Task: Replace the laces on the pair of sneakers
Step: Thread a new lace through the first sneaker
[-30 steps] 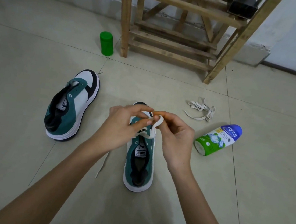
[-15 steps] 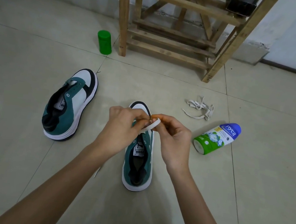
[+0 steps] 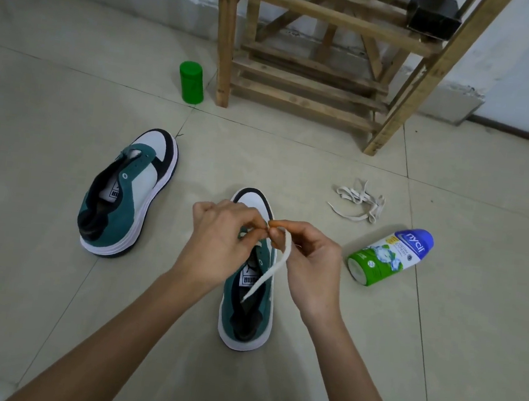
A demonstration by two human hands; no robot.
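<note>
Left hand [image 3: 219, 241]: pinches the lace [image 3: 278, 260] above the near sneaker [image 3: 246, 312]
Right hand [image 3: 309, 260]: pinches the same lace — loose end hanging
Other sneaker [image 3: 127, 192]: unlaced — floor, left

Left hand [image 3: 219, 244] hides the forefoot eyelets of the near green-and-white sneaker [image 3: 267, 305]; flat white lace [image 3: 274, 268] threading can't be told. Wooden slatted rack [image 3: 301, 81] cut off at top edge.
</note>
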